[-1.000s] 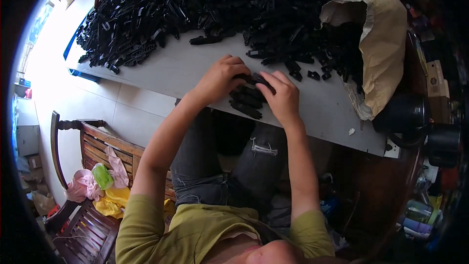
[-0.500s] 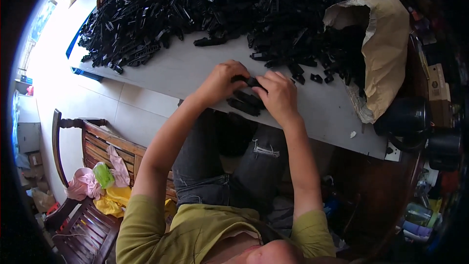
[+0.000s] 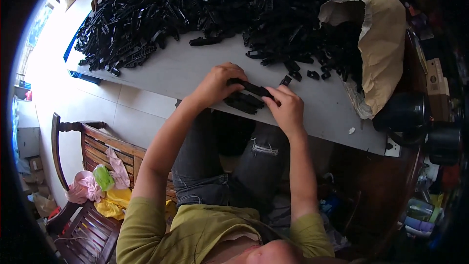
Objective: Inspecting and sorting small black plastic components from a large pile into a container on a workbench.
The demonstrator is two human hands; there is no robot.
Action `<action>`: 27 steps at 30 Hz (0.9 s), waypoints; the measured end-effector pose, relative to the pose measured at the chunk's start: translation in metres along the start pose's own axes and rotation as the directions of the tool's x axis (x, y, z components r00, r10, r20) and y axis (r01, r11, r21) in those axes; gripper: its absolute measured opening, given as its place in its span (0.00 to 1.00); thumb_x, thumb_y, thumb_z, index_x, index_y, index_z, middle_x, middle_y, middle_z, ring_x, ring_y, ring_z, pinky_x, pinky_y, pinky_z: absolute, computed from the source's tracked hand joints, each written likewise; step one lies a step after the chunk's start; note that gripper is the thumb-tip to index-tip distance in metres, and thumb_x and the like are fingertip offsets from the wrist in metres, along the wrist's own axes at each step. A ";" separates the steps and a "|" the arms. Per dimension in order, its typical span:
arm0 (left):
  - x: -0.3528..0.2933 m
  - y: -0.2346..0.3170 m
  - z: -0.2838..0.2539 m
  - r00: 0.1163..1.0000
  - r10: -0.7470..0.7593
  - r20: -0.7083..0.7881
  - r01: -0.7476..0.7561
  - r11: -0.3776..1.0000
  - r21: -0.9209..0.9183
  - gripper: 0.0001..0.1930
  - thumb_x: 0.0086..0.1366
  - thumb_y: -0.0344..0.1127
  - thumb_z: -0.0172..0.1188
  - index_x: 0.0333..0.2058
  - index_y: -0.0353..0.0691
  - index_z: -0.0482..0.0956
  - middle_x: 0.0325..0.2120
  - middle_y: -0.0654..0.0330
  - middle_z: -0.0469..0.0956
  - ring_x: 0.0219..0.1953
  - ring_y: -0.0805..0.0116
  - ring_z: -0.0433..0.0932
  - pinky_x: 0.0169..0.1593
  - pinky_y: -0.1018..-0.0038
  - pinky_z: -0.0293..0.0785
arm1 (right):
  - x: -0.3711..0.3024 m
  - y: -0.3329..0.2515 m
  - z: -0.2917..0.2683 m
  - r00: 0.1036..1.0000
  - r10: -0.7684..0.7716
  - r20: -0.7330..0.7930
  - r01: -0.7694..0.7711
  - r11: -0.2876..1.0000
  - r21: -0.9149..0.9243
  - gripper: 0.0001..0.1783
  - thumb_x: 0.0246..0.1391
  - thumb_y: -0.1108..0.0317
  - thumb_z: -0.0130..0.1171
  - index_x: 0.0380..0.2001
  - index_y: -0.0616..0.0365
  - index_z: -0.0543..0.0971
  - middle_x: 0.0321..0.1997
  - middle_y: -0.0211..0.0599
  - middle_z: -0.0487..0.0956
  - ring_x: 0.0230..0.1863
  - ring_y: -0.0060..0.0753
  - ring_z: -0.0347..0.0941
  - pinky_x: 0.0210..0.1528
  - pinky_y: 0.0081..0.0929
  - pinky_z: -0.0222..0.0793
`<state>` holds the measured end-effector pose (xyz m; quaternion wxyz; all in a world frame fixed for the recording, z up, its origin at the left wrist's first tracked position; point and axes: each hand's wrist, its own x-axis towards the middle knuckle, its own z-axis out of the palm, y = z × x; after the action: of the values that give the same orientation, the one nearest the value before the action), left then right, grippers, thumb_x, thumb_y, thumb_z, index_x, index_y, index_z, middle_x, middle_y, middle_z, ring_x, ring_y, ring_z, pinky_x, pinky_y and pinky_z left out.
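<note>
A long, narrow black plastic part [image 3: 254,88] lies between my two hands just above the near edge of the table. My left hand [image 3: 221,85] is closed round its left end. At its right end, my right hand [image 3: 287,109] pinches it between thumb and fingers. Under and in front of it, several similar black plastic parts [image 3: 243,103] rest side by side at the table's edge. A small black piece [image 3: 286,81] lies just beyond my right fingertips. Details of the held part are too dark to make out.
A large heap of black plastic parts [image 3: 166,20] covers the far side of the grey table [image 3: 166,76]. To the right, a torn brown paper bag [image 3: 383,51] spills small black pieces. A wooden chair [image 3: 93,142] with pink, green and yellow cloths stands at left.
My right hand has shifted right and a little nearer to me, away from my left hand. More of the black part now shows between them. My left hand has barely moved.
</note>
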<state>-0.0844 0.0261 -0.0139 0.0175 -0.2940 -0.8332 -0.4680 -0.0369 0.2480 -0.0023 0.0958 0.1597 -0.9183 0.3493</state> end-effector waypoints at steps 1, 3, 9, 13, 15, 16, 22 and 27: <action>0.000 0.001 0.001 1.000 -0.002 0.002 0.002 1.000 -0.001 0.13 0.48 0.22 0.67 0.35 0.36 0.81 0.36 0.55 0.80 0.43 0.55 0.77 0.47 0.65 0.74 | 0.001 0.000 -0.001 1.000 0.004 0.002 -0.004 1.000 0.000 0.16 0.44 0.72 0.68 0.40 0.59 0.81 0.26 0.38 0.74 0.24 0.34 0.72 0.29 0.27 0.67; 0.002 0.003 0.003 1.000 0.012 0.017 -0.012 1.000 -0.003 0.13 0.48 0.22 0.67 0.35 0.36 0.81 0.36 0.55 0.80 0.43 0.55 0.77 0.47 0.65 0.74 | 0.007 0.000 0.001 0.999 0.019 0.036 -0.019 1.000 -0.012 0.16 0.44 0.72 0.68 0.39 0.58 0.82 0.27 0.38 0.75 0.25 0.36 0.73 0.29 0.28 0.67; 0.002 -0.004 0.003 1.000 0.024 0.016 -0.023 0.999 -0.032 0.14 0.48 0.23 0.67 0.36 0.36 0.81 0.38 0.54 0.80 0.44 0.55 0.77 0.49 0.64 0.73 | 0.011 0.001 0.013 0.997 -0.082 -0.014 0.082 0.996 0.024 0.14 0.47 0.68 0.67 0.38 0.59 0.82 0.25 0.36 0.73 0.24 0.33 0.70 0.30 0.29 0.67; 0.001 -0.003 0.003 0.999 0.043 0.020 -0.043 0.999 -0.014 0.14 0.49 0.25 0.67 0.38 0.36 0.81 0.40 0.54 0.79 0.45 0.55 0.76 0.49 0.64 0.73 | 0.001 0.012 0.002 0.974 0.106 -0.202 -0.074 0.984 0.160 0.16 0.49 0.64 0.66 0.41 0.59 0.81 0.25 0.34 0.73 0.25 0.32 0.70 0.31 0.32 0.68; -0.001 -0.005 0.002 0.999 0.043 0.020 -0.043 0.999 -0.011 0.14 0.50 0.25 0.66 0.38 0.37 0.81 0.40 0.54 0.79 0.45 0.55 0.76 0.49 0.64 0.73 | 0.003 0.017 0.003 0.935 0.117 -0.335 -0.164 0.980 -0.115 0.21 0.51 0.61 0.65 0.48 0.56 0.78 0.27 0.33 0.73 0.25 0.34 0.70 0.31 0.33 0.68; -0.001 -0.004 0.003 0.998 0.055 0.028 -0.055 0.998 -0.020 0.14 0.51 0.25 0.66 0.39 0.37 0.81 0.41 0.54 0.79 0.45 0.55 0.76 0.50 0.64 0.73 | 0.003 0.017 0.004 0.941 0.173 -0.290 -0.226 0.961 -0.162 0.25 0.52 0.59 0.64 0.52 0.53 0.74 0.29 0.36 0.74 0.28 0.37 0.73 0.33 0.35 0.70; -0.004 -0.009 -0.012 0.959 -0.134 -0.248 0.143 0.990 0.016 0.15 0.54 0.25 0.63 0.43 0.39 0.78 0.40 0.55 0.77 0.45 0.53 0.75 0.50 0.63 0.72 | 0.008 0.018 0.015 0.968 0.099 -0.230 -0.178 0.917 -0.356 0.19 0.52 0.63 0.62 0.47 0.54 0.73 0.38 0.37 0.77 0.36 0.45 0.77 0.37 0.40 0.72; 0.003 -0.029 -0.046 0.817 0.147 -0.558 0.312 0.700 0.642 0.15 0.53 0.27 0.62 0.41 0.41 0.77 0.42 0.56 0.75 0.47 0.51 0.72 0.49 0.60 0.70 | 0.003 0.022 0.016 0.959 0.077 -0.272 -0.142 0.964 -0.225 0.18 0.51 0.66 0.63 0.46 0.53 0.75 0.40 0.36 0.76 0.37 0.44 0.76 0.37 0.37 0.72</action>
<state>-0.1132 -0.0198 -0.0100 0.3551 -0.0703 -0.9153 -0.1768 -0.0485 0.2516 -0.0267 0.2151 0.0480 -0.9409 0.2572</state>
